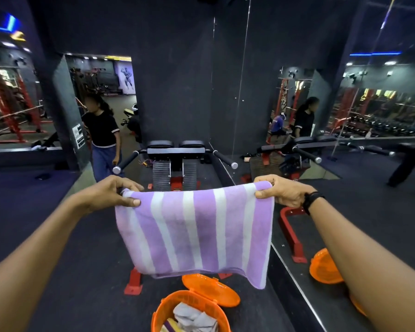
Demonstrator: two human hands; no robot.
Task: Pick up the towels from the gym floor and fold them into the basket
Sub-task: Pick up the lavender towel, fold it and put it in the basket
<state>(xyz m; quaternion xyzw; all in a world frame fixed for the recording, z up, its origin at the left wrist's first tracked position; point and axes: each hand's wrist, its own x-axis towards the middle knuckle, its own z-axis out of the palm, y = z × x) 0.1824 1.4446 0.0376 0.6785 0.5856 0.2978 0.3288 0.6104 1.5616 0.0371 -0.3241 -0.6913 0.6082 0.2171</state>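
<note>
A purple-and-white striped towel point(197, 232) hangs folded in front of me, held up by its top edge. My left hand point(115, 191) pinches the top left corner and my right hand point(282, 191) pinches the top right corner. Below the towel stands an orange basket point(161, 312) with its lid point(211, 289) flipped open behind it. Folded grey and white towels point(194, 318) lie inside the basket.
A black and red gym machine point(175, 161) stands on the dark floor right behind the towel. A mirror wall point(321, 130) runs along the right and reflects the basket. A person in a black shirt point(103, 137) stands at the back left.
</note>
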